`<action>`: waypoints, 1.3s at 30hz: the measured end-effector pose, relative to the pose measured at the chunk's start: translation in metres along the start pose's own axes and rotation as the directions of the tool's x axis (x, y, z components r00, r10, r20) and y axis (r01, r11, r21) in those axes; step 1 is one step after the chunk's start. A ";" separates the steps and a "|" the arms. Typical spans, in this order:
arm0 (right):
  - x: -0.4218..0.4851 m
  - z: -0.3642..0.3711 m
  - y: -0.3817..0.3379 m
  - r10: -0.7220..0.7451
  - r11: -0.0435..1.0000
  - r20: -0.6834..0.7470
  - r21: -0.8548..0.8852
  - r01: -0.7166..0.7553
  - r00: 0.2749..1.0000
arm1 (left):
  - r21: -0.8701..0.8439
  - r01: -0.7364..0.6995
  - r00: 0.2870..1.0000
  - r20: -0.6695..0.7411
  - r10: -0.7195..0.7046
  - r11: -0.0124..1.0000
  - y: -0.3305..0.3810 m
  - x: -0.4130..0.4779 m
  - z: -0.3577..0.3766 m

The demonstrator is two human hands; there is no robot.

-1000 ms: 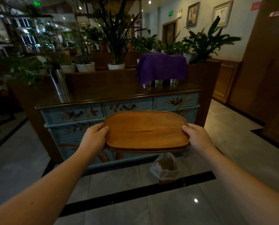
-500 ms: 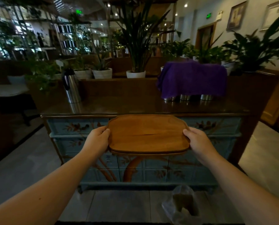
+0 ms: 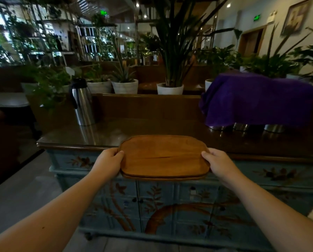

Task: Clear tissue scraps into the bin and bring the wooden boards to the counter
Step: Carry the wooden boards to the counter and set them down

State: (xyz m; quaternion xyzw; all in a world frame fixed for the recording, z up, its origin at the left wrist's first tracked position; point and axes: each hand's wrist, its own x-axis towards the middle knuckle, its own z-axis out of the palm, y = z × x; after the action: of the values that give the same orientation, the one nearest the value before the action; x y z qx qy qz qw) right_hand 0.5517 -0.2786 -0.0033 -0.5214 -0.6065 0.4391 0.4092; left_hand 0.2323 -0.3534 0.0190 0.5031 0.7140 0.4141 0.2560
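The stacked wooden boards (image 3: 163, 157) are held level at the counter's (image 3: 115, 131) near edge, far end over the dark top, near end out past the blue painted cabinet (image 3: 170, 206); the left hand (image 3: 108, 163) is wrapped around one short end, the right hand (image 3: 219, 163) around the other, thumbs on top; the boards look not yet set down, so that leg seems nearly finished; no bin or tissue scraps are in sight, so I cannot judge that part; a steel carafe (image 3: 82, 104) and purple cloth (image 3: 257, 100) flank open space.
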 end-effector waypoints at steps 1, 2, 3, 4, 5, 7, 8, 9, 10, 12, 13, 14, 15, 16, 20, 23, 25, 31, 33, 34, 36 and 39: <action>0.015 0.006 -0.001 0.014 1.000 0.000 -0.022 -0.014 1.000 | 0.000 0.007 1.000 0.013 -0.007 1.000 -0.003 0.018 -0.001; 0.038 0.013 -0.001 0.027 0.999 0.000 -0.027 -0.027 1.000 | -0.001 0.005 1.000 0.021 -0.005 1.000 -0.007 0.045 -0.002; 0.052 0.017 -0.001 0.036 0.999 -0.001 -0.031 -0.036 0.999 | 0.007 -0.001 1.000 0.022 0.001 1.000 -0.008 0.061 -0.002; 0.070 0.022 -0.003 0.045 0.998 -0.004 -0.033 -0.046 0.999 | 0.012 -0.008 1.000 0.029 0.008 1.000 -0.008 0.082 -0.003; 0.088 0.026 -0.004 0.055 0.998 -0.006 -0.039 -0.056 0.998 | 0.020 -0.013 0.999 0.037 0.012 1.000 -0.008 0.103 -0.003; 0.120 0.036 -0.008 0.064 0.997 -0.009 -0.052 -0.064 0.998 | 0.057 -0.022 0.998 0.066 0.019 0.998 -0.008 0.141 -0.005; 0.134 0.041 -0.009 0.061 0.996 -0.015 -0.060 -0.062 0.998 | 0.058 -0.025 0.997 0.080 0.021 0.998 -0.008 0.157 -0.005; 0.152 0.047 -0.008 0.062 0.996 -0.023 -0.068 -0.063 0.998 | 0.044 -0.025 0.995 0.095 0.020 0.999 -0.010 0.180 -0.005; 0.158 0.049 -0.008 0.060 0.994 -0.030 -0.088 -0.062 0.998 | 0.034 -0.021 0.995 0.093 0.018 0.999 -0.010 0.190 -0.004; 0.177 0.054 -0.004 0.072 0.987 -0.041 -0.138 -0.077 0.997 | 0.025 -0.003 0.994 0.109 0.001 1.000 -0.013 0.215 0.000; 0.188 0.055 -0.001 0.082 0.984 -0.049 -0.152 -0.089 0.995 | 0.037 0.004 0.992 0.127 -0.008 0.999 -0.015 0.229 0.004; 0.198 0.055 0.003 0.096 0.983 -0.060 -0.154 -0.104 0.994 | 0.051 0.008 0.989 0.145 -0.015 0.999 -0.016 0.241 0.008; 0.208 0.054 0.006 0.108 0.980 -0.071 -0.158 -0.119 0.992 | 0.062 0.013 0.987 0.160 -0.022 0.998 -0.018 0.253 0.012; 0.219 0.054 0.010 0.117 0.978 -0.078 -0.165 -0.129 0.990 | 0.068 0.021 0.984 0.173 -0.032 0.997 -0.018 0.264 0.015; 0.275 0.048 0.023 0.163 0.968 -0.079 -0.183 -0.175 0.983 | 0.107 0.051 0.976 0.206 -0.072 0.993 -0.020 0.314 0.040; 0.307 0.046 0.030 0.142 0.957 -0.069 -0.246 -0.154 0.988 | 0.166 0.068 0.976 0.194 -0.100 0.984 -0.021 0.339 0.054; 0.331 0.043 0.034 0.122 0.931 -0.052 -0.342 -0.132 0.991 | 0.197 0.087 0.978 0.169 -0.121 0.977 -0.020 0.360 0.063; 0.389 0.039 0.036 0.097 0.865 0.029 -0.497 -0.069 0.995 | 0.218 0.171 0.969 0.140 -0.204 0.961 -0.024 0.404 0.082; 0.400 0.042 0.038 0.111 0.835 0.042 -0.545 -0.070 0.993 | 0.224 0.215 0.959 0.136 -0.249 0.951 -0.027 0.411 0.087; 0.406 0.043 0.040 0.117 0.819 0.042 -0.570 -0.072 0.992 | 0.228 0.227 0.955 0.138 -0.262 0.947 -0.029 0.414 0.090; 0.416 0.047 0.042 0.131 0.796 0.047 -0.600 -0.077 0.990 | 0.240 0.232 0.953 0.140 -0.270 0.943 -0.031 0.421 0.094; 0.419 0.053 0.046 0.145 0.791 0.037 -0.605 -0.093 0.989 | 0.256 0.223 0.948 0.167 -0.270 0.941 -0.031 0.430 0.096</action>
State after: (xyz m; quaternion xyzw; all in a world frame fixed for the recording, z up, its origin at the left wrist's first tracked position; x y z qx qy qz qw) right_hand 0.4626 0.1345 -0.0464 -0.6432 -0.6964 0.2698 0.1690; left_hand 0.1354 0.0742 -0.0362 0.4749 0.7862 0.2390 0.3151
